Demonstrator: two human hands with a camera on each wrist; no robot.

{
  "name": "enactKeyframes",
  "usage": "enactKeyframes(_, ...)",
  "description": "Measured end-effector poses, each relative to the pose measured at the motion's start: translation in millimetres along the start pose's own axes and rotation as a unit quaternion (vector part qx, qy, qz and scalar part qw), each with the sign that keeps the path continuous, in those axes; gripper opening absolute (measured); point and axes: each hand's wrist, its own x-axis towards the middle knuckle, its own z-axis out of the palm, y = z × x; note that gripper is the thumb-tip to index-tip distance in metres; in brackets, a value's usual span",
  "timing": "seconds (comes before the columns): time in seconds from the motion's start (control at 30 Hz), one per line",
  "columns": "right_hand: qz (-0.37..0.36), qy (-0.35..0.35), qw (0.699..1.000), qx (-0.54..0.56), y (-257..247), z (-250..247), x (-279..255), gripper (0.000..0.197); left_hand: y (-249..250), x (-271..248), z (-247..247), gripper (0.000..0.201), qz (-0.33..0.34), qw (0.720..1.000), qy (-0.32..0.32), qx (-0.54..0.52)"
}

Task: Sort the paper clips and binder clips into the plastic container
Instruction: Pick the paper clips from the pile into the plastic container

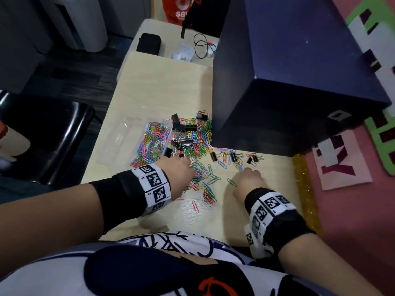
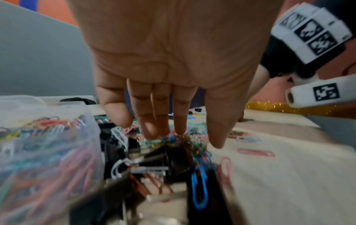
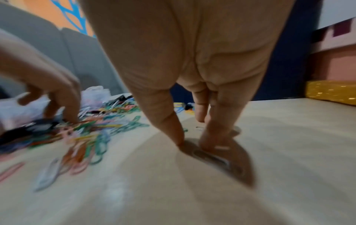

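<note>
A clear plastic container (image 1: 119, 142) stands on the table left of centre, one compartment full of coloured paper clips (image 1: 152, 142). Beside it lies a mixed pile of paper clips (image 1: 201, 137) and black binder clips (image 1: 186, 143). My left hand (image 1: 189, 167) reaches into the near end of the pile; in the left wrist view its fingers (image 2: 163, 126) are straight and touch the clips (image 2: 185, 141). My right hand (image 1: 248, 174) is on the table further right. Its thumb and forefinger tips (image 3: 210, 141) pinch at one paper clip (image 3: 212, 157) lying flat.
A large dark blue box (image 1: 288, 82) stands just behind and to the right of the pile. A gold glitter strip (image 1: 305, 189) lines the table's right edge. A black pouch (image 1: 148, 43) and a cable (image 1: 203, 45) lie at the far end. A black chair (image 1: 42, 135) is on the left.
</note>
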Motion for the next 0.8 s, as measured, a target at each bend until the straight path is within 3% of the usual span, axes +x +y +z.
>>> enactKeyframes(0.2, -0.151, 0.022, 0.981, 0.123, -15.0, 13.8, -8.8, 0.031, 3.1, 13.8, 1.2, 0.031, 0.001, 1.0, 0.014, -0.01)
enactKeyframes(0.27, -0.161, 0.051, 0.977, 0.131, -13.9, 4.1, -4.7, 0.029, 3.3, 19.1, -2.6, 0.028, -0.001, 1.0, 0.025, -0.013)
enactKeyframes(0.37, -0.163, 0.117, 0.973, 0.119, -7.2, -16.4, 5.3, 0.041, 5.7, 30.4, -8.2, 0.028, 0.009, 0.998, 0.06, -0.026)
enactKeyframes(0.47, -0.194, 0.098, 0.975, 0.055, -3.1, -21.3, 16.7, 0.054, 11.4, 45.1, -11.4, 0.035, 0.026, 0.995, 0.096, -0.03)
enactKeyframes(0.6, -0.215, 0.092, 0.972, 0.021, -1.7, -10.2, 20.5, 0.044, 20.1, 62.0, -16.0, 0.051, 0.033, 0.994, 0.104, -0.015)
enactKeyframes(0.8, -0.233, 0.11, 0.965, 0.046, 9.3, -4.8, 19.0, 0.037, 17.7, 74.3, -17.9, 0.031, 0.018, 0.997, 0.078, -0.01)
